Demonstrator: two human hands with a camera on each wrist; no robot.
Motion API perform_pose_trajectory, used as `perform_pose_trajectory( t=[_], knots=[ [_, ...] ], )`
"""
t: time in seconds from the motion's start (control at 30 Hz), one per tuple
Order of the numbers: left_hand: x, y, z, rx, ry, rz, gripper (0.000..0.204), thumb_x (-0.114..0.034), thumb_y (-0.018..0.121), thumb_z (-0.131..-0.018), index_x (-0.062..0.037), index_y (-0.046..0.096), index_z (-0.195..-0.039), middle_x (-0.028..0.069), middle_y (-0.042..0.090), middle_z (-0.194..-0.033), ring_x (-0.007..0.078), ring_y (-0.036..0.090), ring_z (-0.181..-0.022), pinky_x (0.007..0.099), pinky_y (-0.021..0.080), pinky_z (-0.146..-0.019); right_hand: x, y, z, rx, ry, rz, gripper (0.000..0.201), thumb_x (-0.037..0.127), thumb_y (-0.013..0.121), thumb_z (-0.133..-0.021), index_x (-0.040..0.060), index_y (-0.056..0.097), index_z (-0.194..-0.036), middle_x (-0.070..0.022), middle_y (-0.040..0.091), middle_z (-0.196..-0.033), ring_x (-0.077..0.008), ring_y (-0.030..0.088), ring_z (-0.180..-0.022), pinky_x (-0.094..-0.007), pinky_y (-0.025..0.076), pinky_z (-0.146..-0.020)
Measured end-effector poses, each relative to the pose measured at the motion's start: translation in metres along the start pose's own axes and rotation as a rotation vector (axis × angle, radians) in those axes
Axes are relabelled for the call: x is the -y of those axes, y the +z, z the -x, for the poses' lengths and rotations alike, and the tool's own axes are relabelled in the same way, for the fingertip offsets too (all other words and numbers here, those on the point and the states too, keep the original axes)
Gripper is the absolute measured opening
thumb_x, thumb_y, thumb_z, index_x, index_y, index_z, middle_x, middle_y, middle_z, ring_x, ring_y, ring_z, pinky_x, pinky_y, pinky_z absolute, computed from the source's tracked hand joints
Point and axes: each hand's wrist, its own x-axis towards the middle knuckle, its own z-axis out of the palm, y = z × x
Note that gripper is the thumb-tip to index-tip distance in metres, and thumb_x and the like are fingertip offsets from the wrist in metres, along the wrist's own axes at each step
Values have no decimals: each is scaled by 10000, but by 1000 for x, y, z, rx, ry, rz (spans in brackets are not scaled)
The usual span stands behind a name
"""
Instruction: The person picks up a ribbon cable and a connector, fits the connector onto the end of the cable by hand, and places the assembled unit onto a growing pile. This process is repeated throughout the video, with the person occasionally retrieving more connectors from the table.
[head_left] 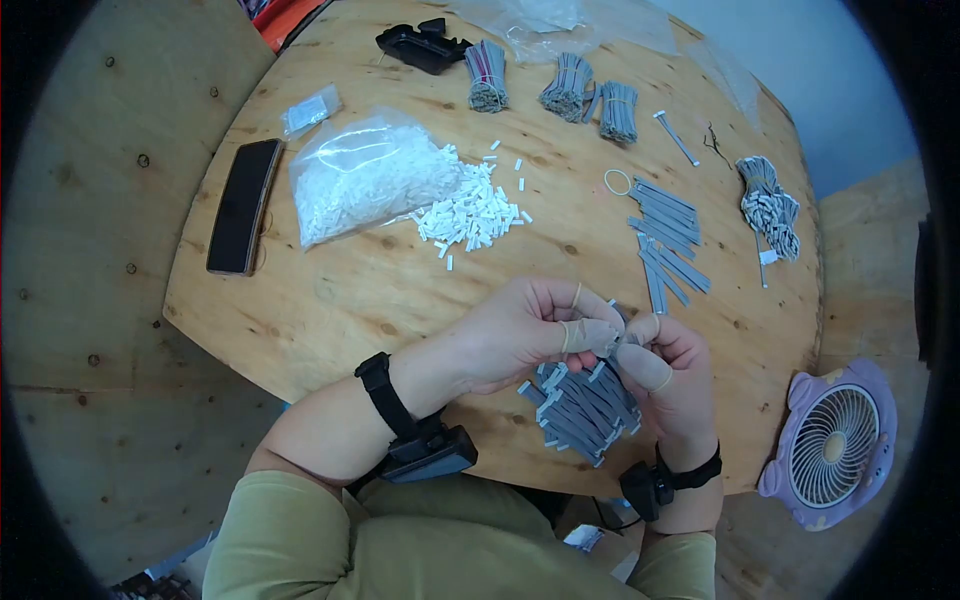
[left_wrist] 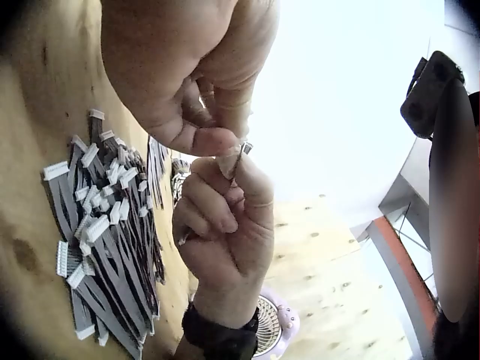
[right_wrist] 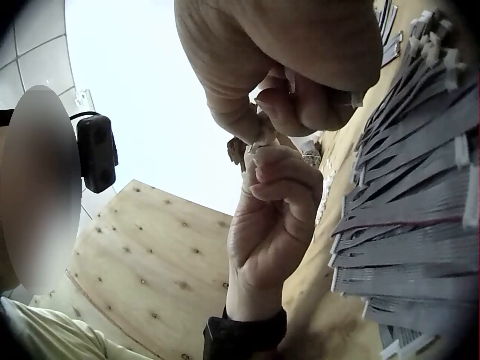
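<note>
My left hand (head_left: 525, 335) and right hand (head_left: 670, 375) meet fingertip to fingertip above the table's front part, with pale finger cots on thumbs and fingers. Between them they pinch a short grey ribbon cable (left_wrist: 241, 152), mostly covered by the fingers. In the right wrist view a small white connector (right_wrist: 253, 149) shows at the left hand's fingertips. Right below the hands lies a pile of grey ribbon cables (head_left: 580, 410) with white connectors on their ends.
Behind the hands are a clear bag of white pieces (head_left: 370, 175), a spilled heap (head_left: 470, 212) and a phone (head_left: 243, 205). Loose cable strips (head_left: 665, 230) and a tied cable bundle (head_left: 768, 205) lie right. More bundles (head_left: 487, 75) stand at the back. A purple fan (head_left: 835, 445) is at right.
</note>
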Motion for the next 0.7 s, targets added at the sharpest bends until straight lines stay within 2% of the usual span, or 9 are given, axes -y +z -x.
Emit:
perform_pose_trajectory(
  t=[0.3, 0.7],
  knots=[
    [-1, 1, 0, -5, 9, -12, 156, -84, 564, -803, -16, 582, -942, 46, 608, -788, 72, 566, -653, 172, 451, -570, 2, -2, 1, 15, 23, 7, 86, 61, 620, -730, 20, 550, -759, 5, 564, -704, -37, 506, -623, -176, 401, -575],
    [-2, 0, 1, 2, 6, -1, 180, -63, 571, -793, 1, 580, -961, 62, 608, -816, 81, 566, -677, 184, 459, -599, 1, -3, 2, -25, 5, 30, 86, 62, 616, -735, 12, 559, -776, -1, 568, -701, -37, 503, -610, -174, 400, -566]
  ],
)
